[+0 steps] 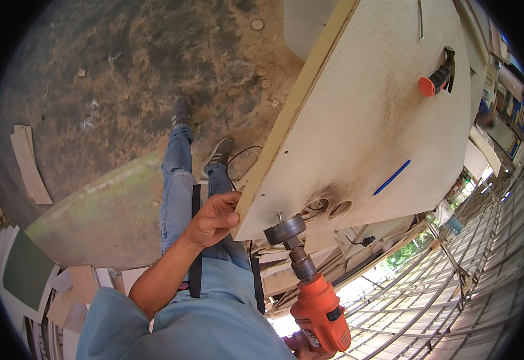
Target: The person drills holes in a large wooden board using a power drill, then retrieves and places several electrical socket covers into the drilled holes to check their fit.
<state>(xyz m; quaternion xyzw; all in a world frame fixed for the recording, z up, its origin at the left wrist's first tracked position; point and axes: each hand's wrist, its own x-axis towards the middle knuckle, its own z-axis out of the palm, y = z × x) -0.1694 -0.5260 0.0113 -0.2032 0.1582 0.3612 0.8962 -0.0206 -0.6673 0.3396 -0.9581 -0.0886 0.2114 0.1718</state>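
My left hand [214, 219] grips the near corner of a large pale board [346, 120], with the thumb on its top face and the fingers at the edge. In my right hand [303, 345], mostly hidden behind the tool, is an orange power drill [321, 313]. A hole saw [285, 230] is fitted in the drill's chuck. Its pilot bit meets or hovers just over the board near my left hand; contact cannot be made out. Beside it, two round holes [315, 209] go through the board, with dark smudges around them.
On the board lie a blue pen [392, 177], a hammer [437, 79] with a red-ended handle and a thin metal rod [421, 20]. A black plug [367, 240] hangs near the board's edge. Wood offcuts [31, 165] lie on the dusty floor, and panels [28, 273] lean at the left.
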